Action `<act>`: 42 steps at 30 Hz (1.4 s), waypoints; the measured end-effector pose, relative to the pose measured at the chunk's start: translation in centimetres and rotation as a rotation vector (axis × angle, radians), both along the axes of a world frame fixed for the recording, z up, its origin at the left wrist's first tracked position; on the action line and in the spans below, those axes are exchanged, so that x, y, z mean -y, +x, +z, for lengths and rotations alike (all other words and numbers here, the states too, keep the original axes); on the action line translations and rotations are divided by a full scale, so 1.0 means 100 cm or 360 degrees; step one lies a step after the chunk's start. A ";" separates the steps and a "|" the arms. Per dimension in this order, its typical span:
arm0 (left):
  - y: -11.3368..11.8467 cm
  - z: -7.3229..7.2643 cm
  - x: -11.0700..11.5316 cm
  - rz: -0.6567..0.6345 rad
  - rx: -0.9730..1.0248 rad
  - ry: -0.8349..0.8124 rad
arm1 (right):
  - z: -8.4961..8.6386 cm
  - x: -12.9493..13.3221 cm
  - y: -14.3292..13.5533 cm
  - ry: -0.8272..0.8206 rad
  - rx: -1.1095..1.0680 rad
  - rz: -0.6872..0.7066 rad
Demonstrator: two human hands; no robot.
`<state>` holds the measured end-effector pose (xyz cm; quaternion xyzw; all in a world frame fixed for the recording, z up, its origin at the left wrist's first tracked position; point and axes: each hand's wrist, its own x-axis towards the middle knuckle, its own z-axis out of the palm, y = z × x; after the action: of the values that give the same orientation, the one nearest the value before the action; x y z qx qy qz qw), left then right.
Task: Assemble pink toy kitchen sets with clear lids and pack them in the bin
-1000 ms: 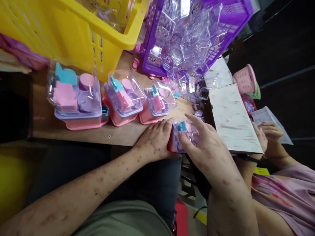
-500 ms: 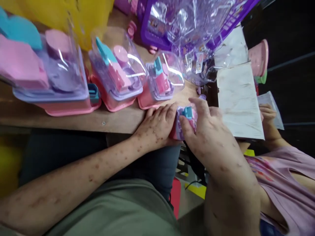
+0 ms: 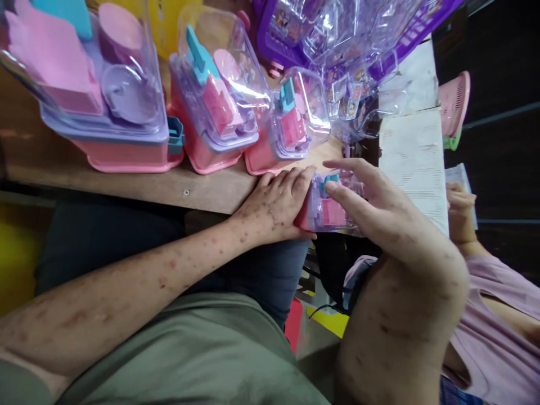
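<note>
A small toy box (image 3: 333, 212) with a pink base, a lilac top and a clear cover lies tipped at the table edge, its top facing right. Inside it are a teal piece and a pink piece. My left hand (image 3: 276, 208) is closed round the pink base, its thumb underneath. My right hand (image 3: 379, 208) reaches over the clear cover, the thumb across it near the teal piece and the index finger stretched along the far side. Its other fingers are partly hidden. Left of my hands, similar toy boxes (image 3: 291, 126) stand in a row, rising in size leftward.
A purple basket (image 3: 291, 53) full of clear plastic covers stands at the back, with loose covers (image 3: 358, 112) beside it. White cardboard (image 3: 413, 163) lies to the right. Another person's hand (image 3: 459, 205) is beyond it. A yellow container (image 3: 171, 28) is behind the boxes.
The small toy box has turned, so its clear cover now points right and shows more. My right hand has shifted right and its fingers have stretched out. The view has moved slightly.
</note>
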<state>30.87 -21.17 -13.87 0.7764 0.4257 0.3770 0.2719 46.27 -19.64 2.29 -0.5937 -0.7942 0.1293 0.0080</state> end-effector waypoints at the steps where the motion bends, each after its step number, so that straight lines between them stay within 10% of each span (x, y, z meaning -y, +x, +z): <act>1: 0.000 -0.001 0.000 0.0000 0.0004 0.0012 | -0.002 -0.001 -0.003 -0.0005 -0.0064 0.0011; 9: 0.001 -0.003 0.001 0.0007 -0.0012 0.0031 | -0.017 0.004 -0.014 0.0160 0.0060 -0.0239; 32: 0.002 0.000 0.003 0.0014 0.0087 -0.0020 | -0.030 0.011 -0.026 0.0378 0.0217 -0.0039; 42: -0.001 0.003 0.003 -0.0010 0.0097 -0.0056 | -0.001 -0.031 -0.002 0.0000 -0.0012 0.0115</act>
<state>30.74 -21.45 -13.60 0.7609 0.4213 0.3920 0.2997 46.11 -16.51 2.23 -0.5642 -0.8150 0.1317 0.0063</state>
